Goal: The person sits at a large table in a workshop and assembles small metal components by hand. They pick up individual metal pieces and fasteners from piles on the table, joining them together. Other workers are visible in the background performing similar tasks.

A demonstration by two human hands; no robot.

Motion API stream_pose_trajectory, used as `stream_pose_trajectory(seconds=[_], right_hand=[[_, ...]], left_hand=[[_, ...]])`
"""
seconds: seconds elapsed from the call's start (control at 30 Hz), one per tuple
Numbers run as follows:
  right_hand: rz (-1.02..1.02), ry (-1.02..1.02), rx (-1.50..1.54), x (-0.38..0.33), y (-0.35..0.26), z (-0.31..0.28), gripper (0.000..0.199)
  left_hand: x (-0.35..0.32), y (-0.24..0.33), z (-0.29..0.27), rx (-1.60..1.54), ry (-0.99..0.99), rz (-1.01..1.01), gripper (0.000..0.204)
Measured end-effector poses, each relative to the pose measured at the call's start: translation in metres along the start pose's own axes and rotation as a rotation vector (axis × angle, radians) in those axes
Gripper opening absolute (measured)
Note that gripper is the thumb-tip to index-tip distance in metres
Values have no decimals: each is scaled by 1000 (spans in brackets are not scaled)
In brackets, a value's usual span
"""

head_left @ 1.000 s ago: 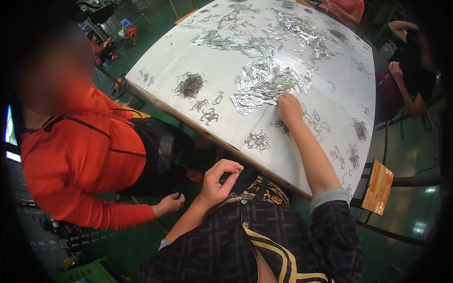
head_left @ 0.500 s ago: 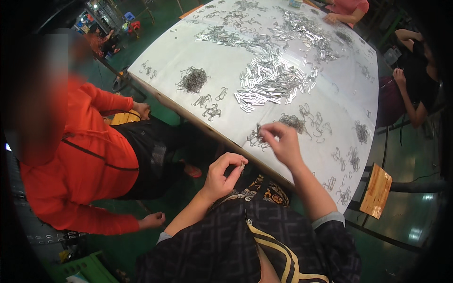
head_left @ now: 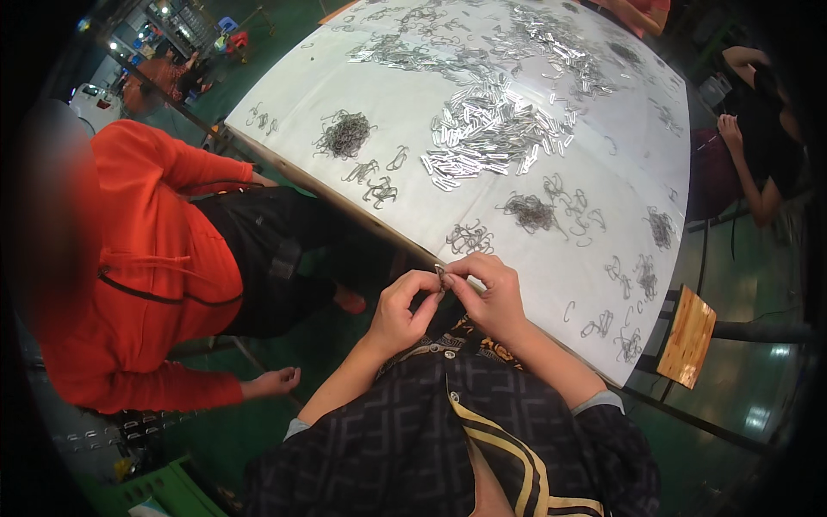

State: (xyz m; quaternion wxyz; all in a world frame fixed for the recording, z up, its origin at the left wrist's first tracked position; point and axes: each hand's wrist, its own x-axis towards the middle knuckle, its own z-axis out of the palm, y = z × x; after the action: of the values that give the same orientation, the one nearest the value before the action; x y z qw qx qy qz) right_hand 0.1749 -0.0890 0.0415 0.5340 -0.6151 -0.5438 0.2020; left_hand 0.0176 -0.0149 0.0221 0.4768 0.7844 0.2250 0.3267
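The left hand (head_left: pixel 401 312) and the right hand (head_left: pixel 493 297) meet beside the white table (head_left: pixel 594 280); fingers of both pinch a small metal piece (head_left: pixel 440 272), perhaps a hook.

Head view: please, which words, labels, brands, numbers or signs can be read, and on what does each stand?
No readable text.
Silver metal pieces on the white tabletop: too small to tell.
Small metal piece between left hand and right hand: too small.
Anything farther off: too small or blurred.
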Motion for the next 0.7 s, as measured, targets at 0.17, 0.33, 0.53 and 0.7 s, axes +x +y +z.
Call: stream_pose_trajectory(seconds=[0.17,0.33,0.53,0.7], right_hand=[[-44,-11,-71,-6,1,6,8],[-44,39,-81,-10,0,10,7],[-99,25,-79,-11,-3,12,8],[-113,-8,-80,-16,0,7,10]], left_hand=[[-8,-5,-3,13,9,-22,12],[-2,-6,-14,8,-102,5,13],[3,-1,-33,-39,-124,14,13],[45,-17,-36,61,-121,-132,12]])
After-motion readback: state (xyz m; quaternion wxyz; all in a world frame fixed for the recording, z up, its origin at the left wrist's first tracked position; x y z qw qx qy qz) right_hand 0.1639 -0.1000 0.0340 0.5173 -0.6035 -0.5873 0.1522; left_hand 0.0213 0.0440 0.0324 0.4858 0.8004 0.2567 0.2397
